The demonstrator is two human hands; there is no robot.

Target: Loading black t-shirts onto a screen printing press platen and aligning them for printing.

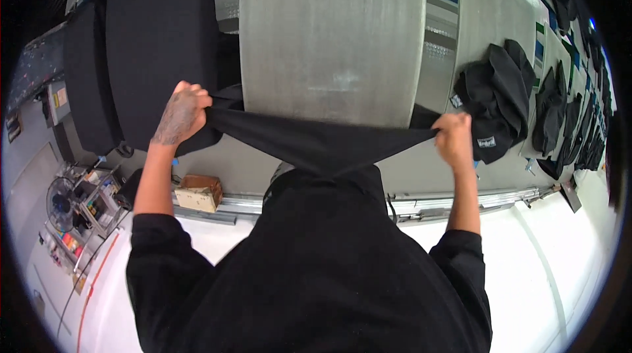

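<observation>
The grip of the left hand (183, 115) is clamped on the left end of a black stretch of fabric (316, 141), and its right end is clamped in the closed fingers of the right hand (454, 141). The fabric is held taut across the near end of a wide grey metal board (332, 37); whether it is also passed around that board cannot be told. Its lower edge is drawn to a point over the wearer's black top (316, 267), where the two blacks are hard to separate. On a crumpled black garment (500, 83) to the right, a white rectangular label (486, 142) with dark print is seen, and a smaller white tag (456, 100) is shown near its left edge. Both forearms are raised and spread well apart, with the knuckles turned mostly upward. To the left, a long board covered in black cloth (161, 44) is seen; the garment is laid on a bare grey board (490, 17). Below, a pale metal rail (447, 207) is bordered by a white floor (526, 254), an open box (199, 194) is set by it, and at far left a round fan (60, 205) is placed beside a metal shelf cart (99, 205).
</observation>
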